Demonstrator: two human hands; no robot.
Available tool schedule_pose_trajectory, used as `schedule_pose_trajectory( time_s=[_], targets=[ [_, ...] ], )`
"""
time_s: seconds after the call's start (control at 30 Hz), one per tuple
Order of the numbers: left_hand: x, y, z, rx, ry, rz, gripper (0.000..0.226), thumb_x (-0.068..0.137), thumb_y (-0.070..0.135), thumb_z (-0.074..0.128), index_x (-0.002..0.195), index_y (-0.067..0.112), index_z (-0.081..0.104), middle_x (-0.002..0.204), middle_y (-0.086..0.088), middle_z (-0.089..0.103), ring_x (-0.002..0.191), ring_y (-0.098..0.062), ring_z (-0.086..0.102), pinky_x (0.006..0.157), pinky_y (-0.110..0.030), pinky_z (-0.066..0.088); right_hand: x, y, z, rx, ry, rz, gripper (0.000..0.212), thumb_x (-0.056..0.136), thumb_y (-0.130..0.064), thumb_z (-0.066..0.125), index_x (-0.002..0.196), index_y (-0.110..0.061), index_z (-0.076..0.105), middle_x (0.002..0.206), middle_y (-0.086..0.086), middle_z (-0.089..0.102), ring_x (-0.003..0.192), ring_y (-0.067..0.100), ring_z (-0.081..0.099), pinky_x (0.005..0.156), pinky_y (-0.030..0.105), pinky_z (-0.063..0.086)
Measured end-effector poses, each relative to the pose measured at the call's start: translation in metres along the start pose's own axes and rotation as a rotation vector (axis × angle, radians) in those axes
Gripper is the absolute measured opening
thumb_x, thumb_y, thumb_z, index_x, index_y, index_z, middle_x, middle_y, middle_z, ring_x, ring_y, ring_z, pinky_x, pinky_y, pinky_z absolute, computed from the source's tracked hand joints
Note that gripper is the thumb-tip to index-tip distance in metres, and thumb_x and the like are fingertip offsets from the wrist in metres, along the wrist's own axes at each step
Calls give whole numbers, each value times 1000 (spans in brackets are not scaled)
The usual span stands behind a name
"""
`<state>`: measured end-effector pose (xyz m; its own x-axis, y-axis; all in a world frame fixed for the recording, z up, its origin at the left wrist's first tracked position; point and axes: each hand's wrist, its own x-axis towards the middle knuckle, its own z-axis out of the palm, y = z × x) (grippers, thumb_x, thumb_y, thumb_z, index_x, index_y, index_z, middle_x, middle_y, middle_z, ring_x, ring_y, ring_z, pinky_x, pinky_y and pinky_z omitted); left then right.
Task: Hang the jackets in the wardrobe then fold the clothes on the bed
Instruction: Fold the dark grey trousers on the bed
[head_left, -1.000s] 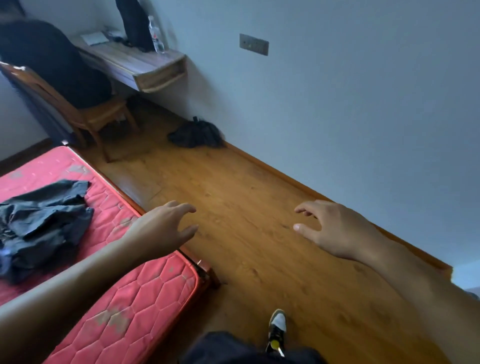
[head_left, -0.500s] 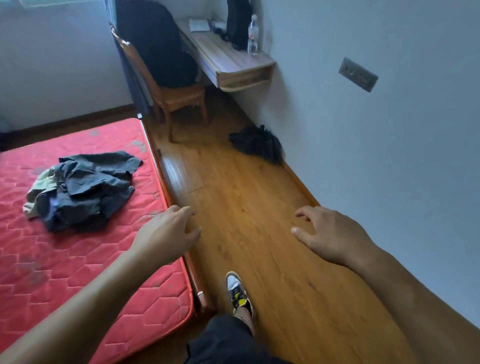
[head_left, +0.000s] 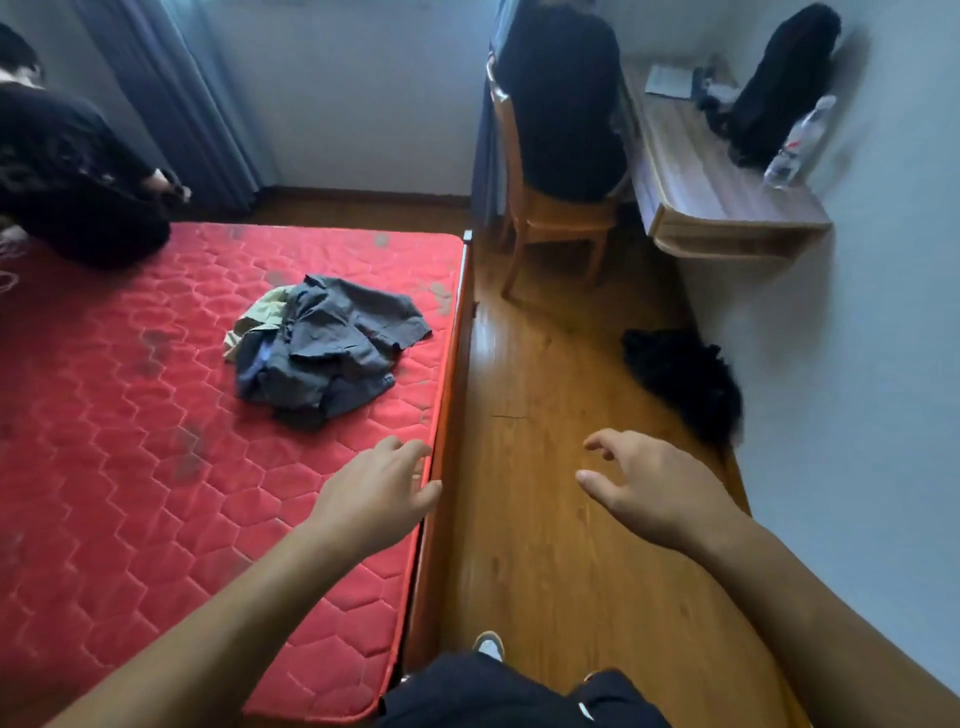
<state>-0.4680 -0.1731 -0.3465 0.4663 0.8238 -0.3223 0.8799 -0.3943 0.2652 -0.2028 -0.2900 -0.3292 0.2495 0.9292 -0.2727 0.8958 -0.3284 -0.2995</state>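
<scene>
A crumpled heap of grey-blue clothes (head_left: 332, 348) with a pale yellow piece under it lies on the red mattress (head_left: 130, 441), near its right edge. My left hand (head_left: 379, 493) hovers over the mattress edge, fingers relaxed, holding nothing. My right hand (head_left: 649, 488) hangs over the wooden floor, fingers loosely spread and empty. A dark jacket (head_left: 563, 98) is draped over the wooden chair (head_left: 550, 218). No wardrobe is in view.
A black garment or bag (head_left: 680, 379) lies on the floor by the right wall. A wall-mounted desk (head_left: 717, 192) carries a black bag (head_left: 779, 83) and a water bottle (head_left: 797, 140). A person in black (head_left: 67, 176) crouches on the bed's far left. Curtains (head_left: 171, 98) hang behind.
The view has swung left toward the bed, bringing the whole heap and the person into sight. Both hands stay raised and empty, now closer to the heap.
</scene>
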Motion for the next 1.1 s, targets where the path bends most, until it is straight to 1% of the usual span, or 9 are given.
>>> schedule_pose_trajectory(
  time_s=[0.13, 0.27, 0.4, 0.53, 0.67, 0.77, 0.9, 1.0, 1.1],
  targets=[
    [27, 1, 1, -70, 18, -158, 43, 93, 51, 52, 132, 34, 56, 121, 4, 57, 115, -23, 61, 90, -40, 52, 77, 2, -8, -47, -60, -145, 47, 96, -62, 52, 137, -39, 52, 135, -13, 61, 115, 10, 64, 85, 25, 59],
    [62, 18, 2, -111, 75, -309, 42, 94, 48, 52, 133, 32, 55, 125, 2, 57, 117, -24, 60, 90, -39, 52, 156, 15, -15, -103, -114, -310, 43, 95, -65, 51, 130, -41, 53, 126, -14, 64, 111, 11, 65, 84, 32, 61],
    [92, 42, 0, -187, 123, -447, 39, 96, 46, 52, 131, 31, 56, 124, 2, 56, 117, -23, 59, 89, -38, 51, 231, 23, -34, -163, -157, -434, 40, 93, -64, 51, 125, -41, 54, 121, -12, 66, 111, 14, 66, 86, 38, 61],
    [116, 48, -2, -250, 150, -547, 37, 97, 44, 53, 131, 31, 57, 127, 2, 56, 120, -23, 58, 91, -38, 51, 294, 4, -46, -218, -225, -551, 38, 94, -62, 50, 123, -38, 54, 116, -10, 64, 109, 16, 64, 88, 39, 57],
    [147, 33, -1, -287, 161, -635, 41, 96, 45, 54, 134, 33, 54, 134, 2, 53, 123, -25, 56, 96, -41, 50, 350, -29, -41, -266, -285, -643, 36, 94, -56, 52, 121, -33, 59, 116, -7, 64, 112, 19, 63, 90, 39, 54],
    [178, 9, -2, -311, 156, -676, 47, 96, 46, 55, 140, 31, 51, 137, 2, 50, 125, -26, 55, 97, -42, 50, 396, -52, -30, -272, -315, -683, 38, 93, -53, 52, 125, -33, 58, 118, -6, 63, 113, 20, 62, 90, 40, 54],
    [231, -31, -3, -320, 137, -696, 49, 95, 44, 54, 142, 30, 49, 141, 2, 46, 125, -26, 53, 98, -42, 50, 459, -72, -12, -291, -348, -679, 41, 92, -53, 50, 129, -35, 57, 121, -5, 62, 114, 22, 62, 90, 41, 54],
    [273, -59, 1, -298, 75, -692, 51, 96, 42, 53, 144, 28, 47, 146, 0, 42, 128, -28, 50, 98, -44, 50, 506, -80, 3, -307, -373, -659, 46, 91, -53, 49, 134, -38, 54, 127, -4, 60, 116, 22, 60, 91, 43, 55],
    [315, -87, 8, -249, -15, -699, 49, 96, 40, 53, 143, 25, 47, 146, -3, 39, 128, -30, 48, 95, -44, 50, 554, -86, 24, -331, -410, -646, 46, 91, -48, 51, 135, -36, 53, 128, 0, 58, 117, 28, 58, 91, 46, 55]
  ],
)
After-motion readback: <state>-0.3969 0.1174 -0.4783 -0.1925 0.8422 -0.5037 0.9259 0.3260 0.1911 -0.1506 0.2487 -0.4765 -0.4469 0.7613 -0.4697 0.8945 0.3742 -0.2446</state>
